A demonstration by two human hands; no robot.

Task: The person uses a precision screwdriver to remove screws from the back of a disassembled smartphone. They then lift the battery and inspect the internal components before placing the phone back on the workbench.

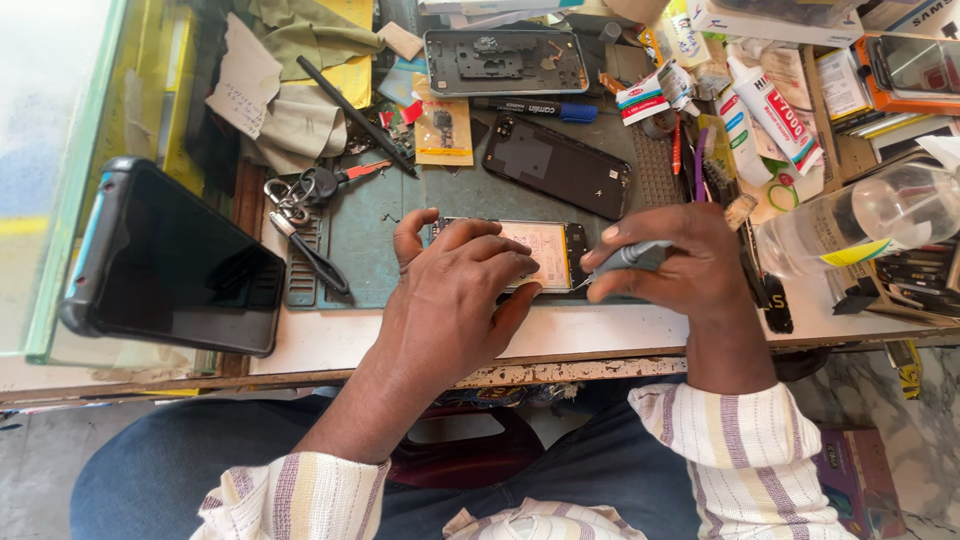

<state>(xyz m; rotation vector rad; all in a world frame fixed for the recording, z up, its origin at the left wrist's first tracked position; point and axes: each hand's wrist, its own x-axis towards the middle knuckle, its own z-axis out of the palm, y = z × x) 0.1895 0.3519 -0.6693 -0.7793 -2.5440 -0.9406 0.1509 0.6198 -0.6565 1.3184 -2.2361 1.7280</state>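
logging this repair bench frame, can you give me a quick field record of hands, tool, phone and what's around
left hand: pressing down on the opened phone
right hand: gripping a grey screwdriver, tip at the phone's edge
surface: green work mat
behind: black back cover, grey phone frame
left side: dark tablet, key ring
right side: clear plastic bottle

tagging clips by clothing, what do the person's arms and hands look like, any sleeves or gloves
Both hands are bare: no gloves, rings or watch show on the left hand or the right hand. The forearms are uncovered. Each arm has a sleeve pushed up near the elbow, the left sleeve and the right sleeve, in cream cloth with purple, grey and yellowish stripes.
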